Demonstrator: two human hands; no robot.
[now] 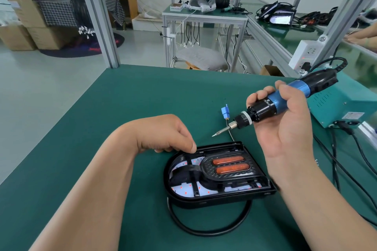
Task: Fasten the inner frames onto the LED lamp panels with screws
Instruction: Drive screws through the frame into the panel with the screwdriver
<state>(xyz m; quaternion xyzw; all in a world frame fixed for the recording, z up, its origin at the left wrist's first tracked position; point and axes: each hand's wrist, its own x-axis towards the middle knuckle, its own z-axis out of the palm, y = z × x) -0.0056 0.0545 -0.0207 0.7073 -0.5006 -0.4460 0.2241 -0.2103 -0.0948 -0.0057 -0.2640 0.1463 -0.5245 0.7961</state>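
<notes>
A black D-shaped LED lamp panel (216,195) lies on the green mat, with a black inner frame (195,171) and two orange lenses (231,166) seated inside it. My left hand (169,134) rests at the panel's far left rim, fingers curled, thumb tip pressing on the frame edge. My right hand (279,120) holds a blue and black electric screwdriver (285,102) above and right of the panel. Its bit (219,132) points down-left and hovers clear of the panel. A black cable (204,230) loops out from under the panel's near side.
A teal power supply box (342,106) stands at the right, with black cords (346,169) trailing over the table edge. A small blue connector (225,112) lies beyond the panel. A white power strip (306,53) hangs on the aluminium post. Another person's hands (363,37) show far right.
</notes>
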